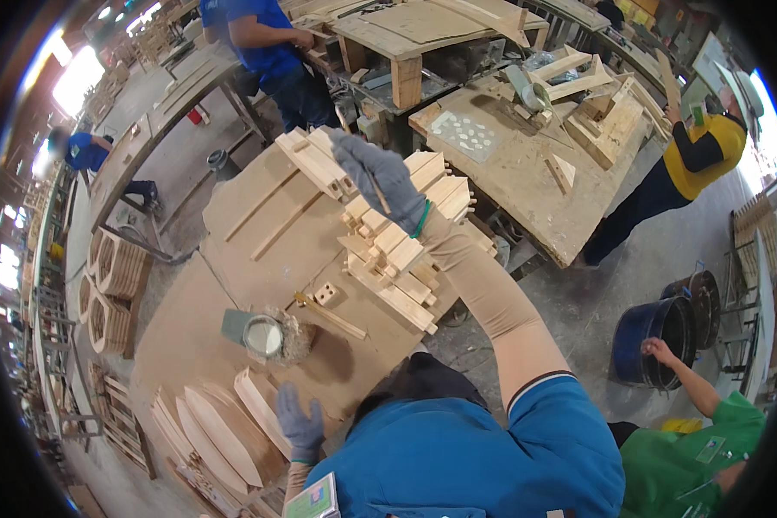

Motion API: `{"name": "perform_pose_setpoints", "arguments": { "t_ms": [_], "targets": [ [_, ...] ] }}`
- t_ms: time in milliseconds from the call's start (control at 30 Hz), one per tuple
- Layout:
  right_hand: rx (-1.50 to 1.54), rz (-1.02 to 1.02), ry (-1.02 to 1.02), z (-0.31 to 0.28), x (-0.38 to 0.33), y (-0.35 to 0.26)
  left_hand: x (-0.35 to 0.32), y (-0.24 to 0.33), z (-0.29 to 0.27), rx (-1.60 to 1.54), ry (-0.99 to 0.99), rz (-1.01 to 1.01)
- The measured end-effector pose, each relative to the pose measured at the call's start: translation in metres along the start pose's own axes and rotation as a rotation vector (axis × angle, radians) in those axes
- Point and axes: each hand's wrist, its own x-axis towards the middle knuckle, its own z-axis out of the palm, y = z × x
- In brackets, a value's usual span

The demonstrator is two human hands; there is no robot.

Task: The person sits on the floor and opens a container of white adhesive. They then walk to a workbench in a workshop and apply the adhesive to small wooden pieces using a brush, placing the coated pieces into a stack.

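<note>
My right hand, in a grey glove, is stretched far forward over the stacked wood. It is closed around a thin wooden stick, whose lower end shows below the palm. Beneath it lies a pile of pale wooden pieces with narrowed ends. Another row of wooden pieces sits just to its left. My left hand, also gloved in grey, is near the table's front with fingers apart and nothing in them. Beside it stand curved wooden panels.
A round pot of white paste stands mid-table, near a drilled wooden block and a narrow strip. Two strips lie farther back. A second workbench is at right. People work nearby; one in green is close at right.
</note>
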Motion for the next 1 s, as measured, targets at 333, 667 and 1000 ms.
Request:
{"name": "perform_pose_setpoints", "arguments": {
  "t_ms": [333, 667, 1000],
  "targets": [
    [-0.708, 0.001, 0.094, -0.095, -0.192, -0.035, 0.215, 0.201, 0.053, -0.135, -0.004, 0.600],
    [-0.545, 0.503, 0.457, -0.134, -0.282, -0.072, 0.310, 0.296, 0.155, 0.142, -0.281, 0.343],
    [-0.240, 0.351, 0.337, -0.086, -0.200, -0.038, 0.277, 0.233, 0.051, -1.628, -0.907, -0.357]
  ]
}}
